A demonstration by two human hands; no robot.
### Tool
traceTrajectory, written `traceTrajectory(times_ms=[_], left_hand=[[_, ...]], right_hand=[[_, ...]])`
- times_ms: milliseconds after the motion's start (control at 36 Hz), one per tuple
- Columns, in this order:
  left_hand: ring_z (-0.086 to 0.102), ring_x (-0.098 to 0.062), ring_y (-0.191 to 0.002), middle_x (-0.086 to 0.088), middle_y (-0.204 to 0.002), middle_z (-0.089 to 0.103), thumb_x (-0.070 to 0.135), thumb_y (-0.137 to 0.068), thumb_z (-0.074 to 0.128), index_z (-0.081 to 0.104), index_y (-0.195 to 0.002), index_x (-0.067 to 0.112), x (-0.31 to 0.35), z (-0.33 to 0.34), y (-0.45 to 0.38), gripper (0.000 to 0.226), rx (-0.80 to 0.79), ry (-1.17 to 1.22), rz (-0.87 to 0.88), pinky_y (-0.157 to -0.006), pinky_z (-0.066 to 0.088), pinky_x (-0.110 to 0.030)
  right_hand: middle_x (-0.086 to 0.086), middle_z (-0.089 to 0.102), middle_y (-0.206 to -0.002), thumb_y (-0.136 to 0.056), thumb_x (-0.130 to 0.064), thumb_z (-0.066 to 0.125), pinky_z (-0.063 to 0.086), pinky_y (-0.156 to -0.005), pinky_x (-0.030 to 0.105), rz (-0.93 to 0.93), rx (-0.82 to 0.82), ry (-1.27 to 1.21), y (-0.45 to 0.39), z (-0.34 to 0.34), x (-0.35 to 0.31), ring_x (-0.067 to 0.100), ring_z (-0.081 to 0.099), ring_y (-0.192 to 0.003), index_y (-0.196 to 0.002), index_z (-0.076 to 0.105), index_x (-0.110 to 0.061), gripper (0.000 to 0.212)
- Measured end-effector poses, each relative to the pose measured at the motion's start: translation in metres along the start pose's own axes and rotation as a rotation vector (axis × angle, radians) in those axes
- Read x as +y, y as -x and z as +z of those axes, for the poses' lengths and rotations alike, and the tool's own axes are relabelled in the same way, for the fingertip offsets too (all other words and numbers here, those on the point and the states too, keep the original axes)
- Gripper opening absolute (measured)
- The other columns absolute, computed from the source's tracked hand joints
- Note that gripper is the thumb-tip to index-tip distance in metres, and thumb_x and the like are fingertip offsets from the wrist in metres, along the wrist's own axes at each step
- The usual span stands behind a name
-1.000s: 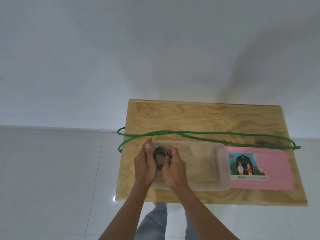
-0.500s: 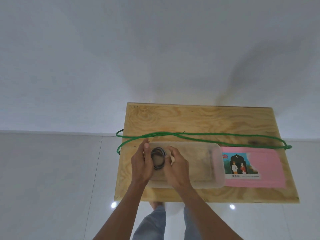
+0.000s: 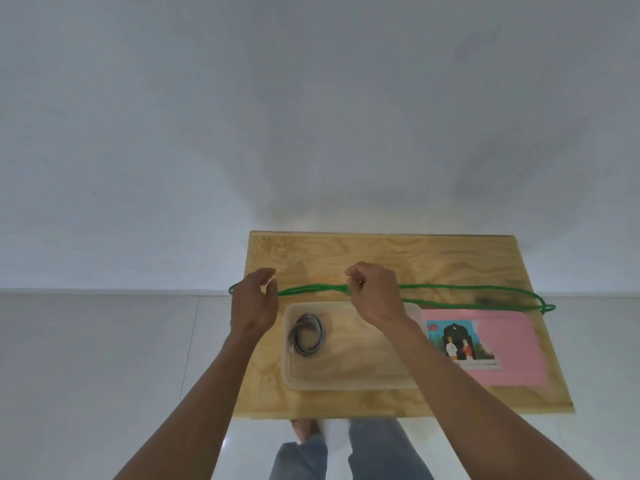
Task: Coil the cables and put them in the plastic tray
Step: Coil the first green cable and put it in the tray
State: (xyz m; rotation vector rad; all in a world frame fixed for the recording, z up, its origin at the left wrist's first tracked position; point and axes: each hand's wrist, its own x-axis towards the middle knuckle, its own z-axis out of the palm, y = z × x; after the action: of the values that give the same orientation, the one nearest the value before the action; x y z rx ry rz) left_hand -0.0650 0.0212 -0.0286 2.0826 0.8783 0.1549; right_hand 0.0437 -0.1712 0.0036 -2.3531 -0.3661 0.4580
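Note:
A clear plastic tray (image 3: pixel 346 385) sits near the front of the wooden table (image 3: pixel 381 251). A coiled grey cable (image 3: pixel 307 336) lies in the tray's left end, free of both hands. A long green cable (image 3: pixel 467 289) stretches in loose loops across the table behind the tray. My right hand (image 3: pixel 375 294) is over its middle, thumb and forefinger pinched on it. My left hand (image 3: pixel 254 301) hovers at the cable's left end with fingers apart, covering that part of the cable.
A pink printed sheet (image 3: pixel 505 351) lies flat to the right of the tray. The green cable's ends hang slightly past the table's left and right edges. White wall stands behind the table, tiled floor below. My legs show under the front edge.
Both hands let go of the grey coil, which now rests in the tray, and moved away from me to the green cable. The right hand has pinched the green cable.

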Motion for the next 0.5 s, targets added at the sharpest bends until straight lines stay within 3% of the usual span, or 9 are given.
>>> traceTrajectory(times_ms=[111, 222, 278, 389, 500], left_hand=[[0.067, -0.027, -0.111, -0.011, -0.124, 0.071, 0.011, -0.096, 0.063, 0.071, -0.12, 0.007, 0.004, 0.009, -0.027, 0.025, -0.191, -0.141, 0.009, -0.097, 0.051, -0.034], [0.067, -0.027, -0.112, -0.006, -0.125, 0.071, 0.019, -0.094, 0.067, 0.073, -0.118, 0.016, 0.001, 0.023, -0.045, 0.025, -0.318, -0.301, -0.05, -0.098, 0.053, -0.045], [0.067, -0.028, -0.11, -0.006, -0.123, 0.071, 0.024, -0.092, 0.069, 0.073, -0.117, 0.021, 0.002, 0.029, -0.052, 0.026, -0.347, -0.353, -0.073, -0.096, 0.054, -0.045], [0.063, -0.027, -0.112, -0.004, -0.119, 0.07, 0.022, -0.093, 0.068, 0.07, -0.12, 0.021, 0.009, 0.038, -0.063, 0.027, -0.452, -0.515, -0.048, -0.096, 0.05, -0.043], [0.065, -0.028, -0.102, -0.005, -0.111, 0.069, 0.017, -0.094, 0.065, 0.073, -0.112, 0.026, 0.011, 0.047, -0.074, 0.022, -0.494, -0.582, -0.086, -0.092, 0.052, -0.042]], right_hand=[[0.01, 0.068, -0.114, -0.092, -0.012, 0.06, 0.054, -0.092, 0.038, 0.026, -0.181, 0.181, -0.034, 0.007, 0.011, 0.027, 0.064, -0.105, -0.107, 0.072, -0.019, 0.02], [0.006, 0.066, -0.11, -0.088, -0.011, 0.057, 0.055, -0.081, 0.035, 0.021, -0.308, 0.35, -0.058, 0.019, 0.021, 0.026, 0.064, -0.095, -0.093, 0.07, -0.026, 0.021], [0.005, 0.065, -0.108, -0.086, -0.008, 0.055, 0.055, -0.077, 0.034, 0.018, -0.374, 0.415, -0.067, 0.021, 0.024, 0.027, 0.064, -0.094, -0.092, 0.07, -0.024, 0.023], [0.006, 0.058, -0.11, -0.088, -0.007, 0.056, 0.053, -0.085, 0.038, 0.001, -0.496, 0.506, -0.079, 0.026, 0.032, 0.03, 0.062, -0.098, -0.111, 0.065, -0.019, 0.028], [0.007, 0.06, -0.107, -0.086, -0.006, 0.059, 0.054, -0.081, 0.038, -0.058, -0.534, 0.566, -0.086, 0.03, 0.04, 0.029, 0.063, -0.093, -0.107, 0.063, -0.017, 0.025]])
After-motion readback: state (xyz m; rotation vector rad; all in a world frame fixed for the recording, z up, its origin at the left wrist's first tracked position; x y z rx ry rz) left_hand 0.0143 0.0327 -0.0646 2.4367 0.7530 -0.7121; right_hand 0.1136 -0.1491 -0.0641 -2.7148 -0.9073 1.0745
